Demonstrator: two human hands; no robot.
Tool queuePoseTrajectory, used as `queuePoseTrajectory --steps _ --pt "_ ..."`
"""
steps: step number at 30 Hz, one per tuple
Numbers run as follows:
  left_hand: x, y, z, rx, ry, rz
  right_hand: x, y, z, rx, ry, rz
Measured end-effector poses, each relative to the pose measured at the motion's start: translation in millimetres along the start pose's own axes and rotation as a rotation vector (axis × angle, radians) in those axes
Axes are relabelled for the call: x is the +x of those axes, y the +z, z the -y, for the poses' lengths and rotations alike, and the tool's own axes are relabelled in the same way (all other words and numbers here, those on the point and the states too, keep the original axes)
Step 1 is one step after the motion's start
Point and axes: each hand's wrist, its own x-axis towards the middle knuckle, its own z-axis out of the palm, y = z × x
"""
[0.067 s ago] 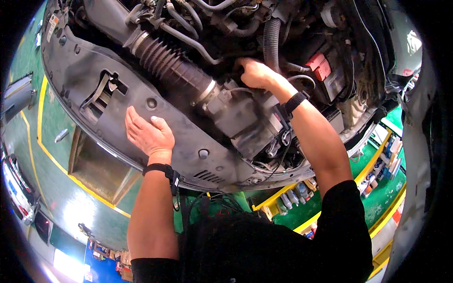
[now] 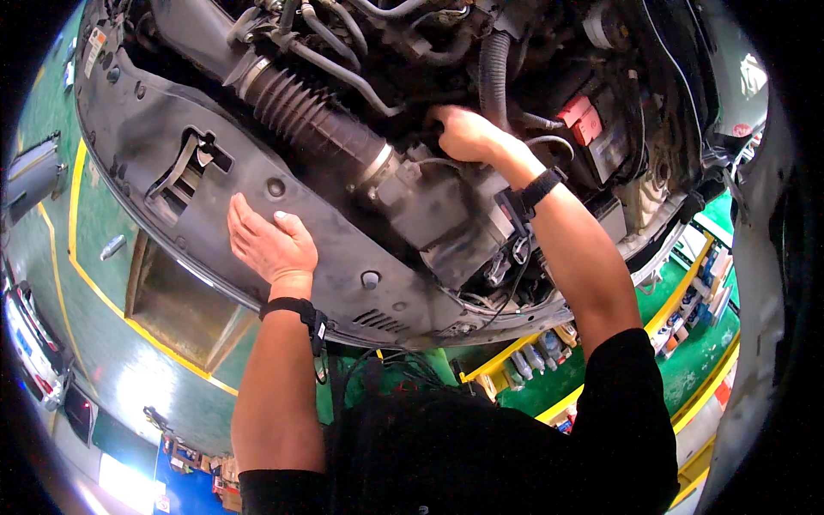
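Note:
My left hand (image 2: 273, 245) lies on the dark plastic front cover (image 2: 322, 245) of a car's engine bay, fingers stretched out and holding nothing. Deeper in the bay, just behind the grey air filter box (image 2: 425, 206), is my right hand (image 2: 468, 137). Its fingers curl downward into the dark gap; their tips and whatever they grip are hidden. A ribbed air intake hose (image 2: 313, 112) with a metal clamp (image 2: 375, 167) joins the box to the left of that hand. Beyond the right wrist rises a corrugated black hose (image 2: 494, 77).
A battery (image 2: 608, 154) with a red terminal cover (image 2: 581, 120) sits right of my right forearm. Loose cable and connectors (image 2: 515, 253) lie by the filter box. Yellow-edged shelving (image 2: 498, 369) holds bottles below the bumper. A rectangular floor pit (image 2: 184, 300) lies at left.

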Motion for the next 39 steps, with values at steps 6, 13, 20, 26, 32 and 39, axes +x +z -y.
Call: queuePoseTrajectory --steps 6,13,20,26,32,39 --pt "-4 0 1 0.016 -0.022 -0.002 -96 1 24 0.359 -0.337 -0.826" --pt "-6 1 1 0.027 -0.01 -0.018 -147 100 -5 0.077 -0.111 -1.117" --pt "-6 3 0 0.064 -0.031 -0.021 -125 122 -10 0.03 0.025 -1.168" --pt "-8 3 0 0.056 -0.065 -0.025 -131 135 1 0.12 0.107 -1.172" --pt "-10 7 0 0.065 -0.062 -0.024 -135 142 7 0.116 0.171 -1.201" --pt "-8 7 5 0.062 -0.011 -0.071 -134 146 11 0.166 0.183 -1.209"
